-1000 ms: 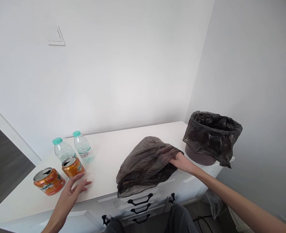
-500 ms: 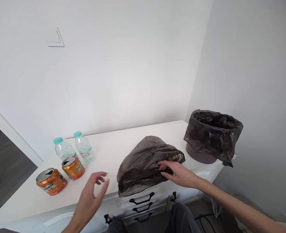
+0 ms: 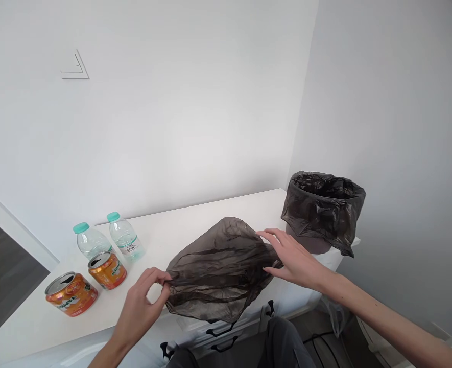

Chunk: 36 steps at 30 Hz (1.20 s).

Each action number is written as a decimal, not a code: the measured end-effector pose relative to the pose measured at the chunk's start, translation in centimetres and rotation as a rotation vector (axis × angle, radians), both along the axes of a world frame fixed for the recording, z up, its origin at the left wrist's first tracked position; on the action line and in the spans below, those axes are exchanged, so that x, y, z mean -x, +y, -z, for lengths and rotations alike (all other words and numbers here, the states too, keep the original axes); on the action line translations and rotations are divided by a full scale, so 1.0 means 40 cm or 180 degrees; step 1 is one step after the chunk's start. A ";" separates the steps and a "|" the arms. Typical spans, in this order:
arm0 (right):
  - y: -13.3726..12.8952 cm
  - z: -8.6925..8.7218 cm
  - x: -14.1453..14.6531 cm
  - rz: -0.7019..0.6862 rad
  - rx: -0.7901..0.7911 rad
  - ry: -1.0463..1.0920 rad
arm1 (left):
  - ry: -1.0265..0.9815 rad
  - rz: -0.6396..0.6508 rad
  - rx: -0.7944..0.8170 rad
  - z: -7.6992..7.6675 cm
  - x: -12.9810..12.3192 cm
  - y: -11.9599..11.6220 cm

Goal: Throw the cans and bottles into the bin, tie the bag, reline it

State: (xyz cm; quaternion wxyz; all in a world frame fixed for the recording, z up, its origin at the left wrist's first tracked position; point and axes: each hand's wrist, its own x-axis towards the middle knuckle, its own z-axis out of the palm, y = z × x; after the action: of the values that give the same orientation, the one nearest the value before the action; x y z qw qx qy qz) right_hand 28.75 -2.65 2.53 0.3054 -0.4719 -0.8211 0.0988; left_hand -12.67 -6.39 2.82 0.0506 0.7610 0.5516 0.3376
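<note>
A thin, dark plastic bag (image 3: 218, 271) lies crumpled across the front of the white cabinet top, part of it hanging over the edge. My left hand (image 3: 145, 301) pinches the bag's left corner between thumb and fingers. At the bag's right end is my right hand (image 3: 287, 255), its thumb and fingers spread apart against the plastic. To the right stands a round bin (image 3: 313, 243), lined with a second dark bag (image 3: 325, 214) folded over its rim.
Two crushed orange cans (image 3: 72, 295) (image 3: 108, 271) stand at the left, with two clear bottles (image 3: 93, 243) (image 3: 126, 236) behind them. Black drawer handles (image 3: 224, 344) are below the front edge. Walls rise behind and at the right of the white cabinet top (image 3: 164, 225).
My left hand has moved to the bag and taken its left corner. The bag is spread flatter and shifted left. My right hand has opened wider at its right end.
</note>
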 end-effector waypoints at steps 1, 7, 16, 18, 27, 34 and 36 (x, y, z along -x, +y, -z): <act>0.015 0.023 -0.008 0.0115 0.0036 -0.0153 | -0.0017 0.0034 0.0080 -0.006 0.025 -0.008; -0.060 0.031 0.072 -0.0730 0.0597 -0.0473 | 0.0454 -0.0323 0.0246 -0.021 0.147 -0.038; 0.006 -0.084 0.130 -0.0461 0.1028 0.1706 | 0.0079 0.0240 0.0727 -0.030 -0.020 -0.067; 0.089 -0.028 0.113 0.0078 0.1150 0.1385 | 0.0247 0.0464 0.0991 -0.008 -0.046 -0.051; 0.141 0.111 0.201 -0.0167 0.2494 0.0928 | 0.1108 0.0724 0.0868 0.155 0.044 0.117; 0.189 0.101 0.165 0.0798 0.2248 0.1415 | 0.1071 -0.0402 -0.0120 0.140 0.047 0.200; 0.193 0.106 0.135 0.0828 0.2409 0.1452 | 0.1020 -0.0052 -0.0190 0.138 -0.002 0.180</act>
State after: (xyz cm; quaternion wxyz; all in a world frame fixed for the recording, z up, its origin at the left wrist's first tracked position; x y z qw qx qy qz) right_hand 23.36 5.07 -1.73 0.2945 -0.6155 -0.5730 0.4539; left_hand -12.60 0.82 -2.70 -0.0634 0.8018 0.5485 0.2285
